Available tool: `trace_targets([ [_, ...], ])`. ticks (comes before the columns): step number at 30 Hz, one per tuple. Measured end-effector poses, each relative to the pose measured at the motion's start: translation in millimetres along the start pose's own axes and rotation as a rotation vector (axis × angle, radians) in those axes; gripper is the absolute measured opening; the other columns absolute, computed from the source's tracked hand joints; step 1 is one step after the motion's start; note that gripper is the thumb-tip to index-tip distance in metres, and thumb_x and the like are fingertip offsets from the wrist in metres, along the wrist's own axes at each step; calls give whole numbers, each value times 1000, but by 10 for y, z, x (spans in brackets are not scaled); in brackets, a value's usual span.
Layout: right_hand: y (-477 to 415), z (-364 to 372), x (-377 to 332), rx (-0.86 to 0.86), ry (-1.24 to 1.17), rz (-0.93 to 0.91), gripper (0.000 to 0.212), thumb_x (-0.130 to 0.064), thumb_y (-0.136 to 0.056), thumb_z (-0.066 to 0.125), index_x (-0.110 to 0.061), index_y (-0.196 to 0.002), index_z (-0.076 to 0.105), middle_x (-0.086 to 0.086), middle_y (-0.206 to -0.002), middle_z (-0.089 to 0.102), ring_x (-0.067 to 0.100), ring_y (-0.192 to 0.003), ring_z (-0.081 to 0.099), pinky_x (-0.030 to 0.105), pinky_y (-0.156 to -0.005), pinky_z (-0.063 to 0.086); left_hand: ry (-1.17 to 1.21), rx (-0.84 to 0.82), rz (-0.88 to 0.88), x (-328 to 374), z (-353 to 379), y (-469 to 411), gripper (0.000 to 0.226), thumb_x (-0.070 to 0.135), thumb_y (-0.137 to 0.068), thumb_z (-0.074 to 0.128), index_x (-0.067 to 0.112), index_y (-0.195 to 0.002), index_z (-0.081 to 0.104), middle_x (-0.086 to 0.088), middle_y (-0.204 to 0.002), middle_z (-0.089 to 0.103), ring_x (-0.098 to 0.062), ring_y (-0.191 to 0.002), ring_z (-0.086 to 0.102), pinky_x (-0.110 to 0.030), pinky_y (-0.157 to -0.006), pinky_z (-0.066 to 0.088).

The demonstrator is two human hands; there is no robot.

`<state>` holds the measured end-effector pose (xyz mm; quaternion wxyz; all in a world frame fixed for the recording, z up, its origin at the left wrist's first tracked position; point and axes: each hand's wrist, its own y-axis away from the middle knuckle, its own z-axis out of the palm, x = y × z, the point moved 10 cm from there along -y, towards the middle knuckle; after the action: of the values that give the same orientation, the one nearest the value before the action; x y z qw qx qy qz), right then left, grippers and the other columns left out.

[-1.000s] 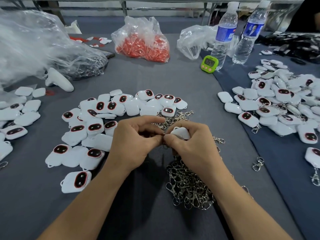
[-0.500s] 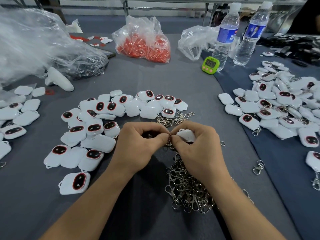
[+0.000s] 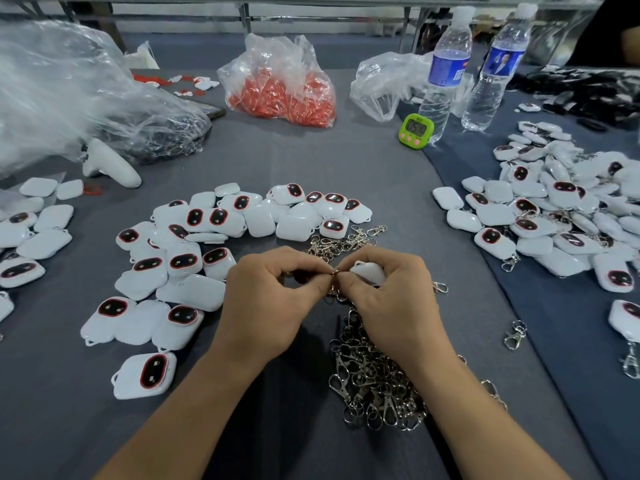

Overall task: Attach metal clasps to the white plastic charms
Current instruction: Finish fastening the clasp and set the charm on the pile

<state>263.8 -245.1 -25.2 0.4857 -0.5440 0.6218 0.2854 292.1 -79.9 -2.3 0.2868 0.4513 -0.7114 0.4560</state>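
Observation:
My left hand (image 3: 273, 299) and my right hand (image 3: 391, 303) meet fingertip to fingertip above the grey table. The right hand holds a white plastic charm (image 3: 369, 271) in its curled fingers. Between both thumbs and forefingers sits a small metal ring of a clasp (image 3: 335, 271), pinched from both sides. A heap of loose metal clasps (image 3: 374, 379) lies under my right wrist. Several white charms with dark red-rimmed faces (image 3: 194, 258) are spread to the left of my hands.
A second pile of charms with clasps (image 3: 554, 209) lies at the right on a blue cloth. Behind are a bag of red parts (image 3: 287, 88), two water bottles (image 3: 446, 74), a green timer (image 3: 415, 129), clear plastic bags (image 3: 69, 98) and a white controller (image 3: 110, 164).
Both hands stay together at the same spot; the fingertips have shifted slightly on the ring and charm. The view has tilted a little.

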Motion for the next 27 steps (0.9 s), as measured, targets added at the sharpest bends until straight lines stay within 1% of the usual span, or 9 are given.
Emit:
trace_targets([
  [5, 20, 33, -26, -27, 28, -10, 19, -13, -85, 78, -29, -76, 73, -10, -69, 71, 8, -65, 65, 27, -57, 55, 55, -47, -47, -42, 21, 8, 16, 18, -71, 84, 33, -74, 78, 17, -75, 73, 1, -59, 61, -8, -57, 43],
  [7, 25, 42, -34, -41, 36, -11, 20, -13, -85, 78, -30, -75, 73, -12, -69, 70, 5, -63, 63, 23, -57, 50, 61, -71, -50, -51, 29, 9, 19, 14, -72, 85, 31, -74, 79, 17, -71, 73, 3, -55, 59, -8, -54, 41],
  [11, 21, 53, -53, -72, 89, -21, 21, -11, -85, 76, -29, -75, 73, -11, -68, 70, 6, -64, 63, 26, -59, 52, 56, -120, -53, -67, 45, 1, 23, 9, -71, 84, 31, -74, 79, 17, -69, 73, 2, -55, 60, -8, -54, 42],
  [13, 19, 59, -66, -91, 105, -31, 22, -11, -85, 76, -29, -74, 73, -12, -67, 69, 4, -62, 61, 23, -58, 50, 48, -136, -50, -68, 51, 1, 20, 12, -70, 82, 32, -73, 79, 15, -69, 73, -2, -53, 59, -14, -52, 45],
  [15, 19, 77, -71, -115, 117, -37, 23, -10, -85, 75, -30, -74, 73, -14, -67, 69, 3, -62, 60, 20, -57, 48, 26, -154, -52, -65, 62, 3, 18, 17, -68, 81, 34, -72, 79, 15, -68, 73, -10, -54, 62, -19, -51, 48],
  [18, 26, 86, -73, -137, 128, -39, 25, -9, -85, 74, -30, -74, 73, -17, -67, 68, 3, -61, 60, 15, -56, 44, 13, -175, -60, -55, 63, 0, 17, 25, -65, 78, 38, -75, 79, 15, -67, 73, -7, -56, 64, -25, -52, 52],
  [20, 28, 76, -69, -142, 127, -41, 25, -8, -85, 74, -30, -73, 72, -18, -66, 67, 2, -60, 59, 14, -54, 43, 21, -196, -70, -57, 73, -4, 16, 27, -64, 78, 37, -76, 79, 15, -70, 74, -14, -62, 69, -32, -57, 56],
  [23, 36, 74, -76, -149, 145, -51, 26, -9, -86, 74, -32, -72, 71, -19, -65, 66, 1, -59, 59, 14, -53, 42, 15, -225, -76, -65, 97, -9, 14, 28, -63, 78, 35, -75, 79, 11, -71, 75, -21, -65, 70, -40, -62, 57],
  [27, 56, 86, -105, -161, 170, -72, 25, -13, -86, 75, -34, -73, 71, -19, -68, 67, 2, -62, 60, 14, -53, 45, 28, -246, -95, -95, 114, -6, 14, 36, -60, 74, 32, -72, 79, 5, -69, 74, -25, -65, 69, -44, -62, 58],
])
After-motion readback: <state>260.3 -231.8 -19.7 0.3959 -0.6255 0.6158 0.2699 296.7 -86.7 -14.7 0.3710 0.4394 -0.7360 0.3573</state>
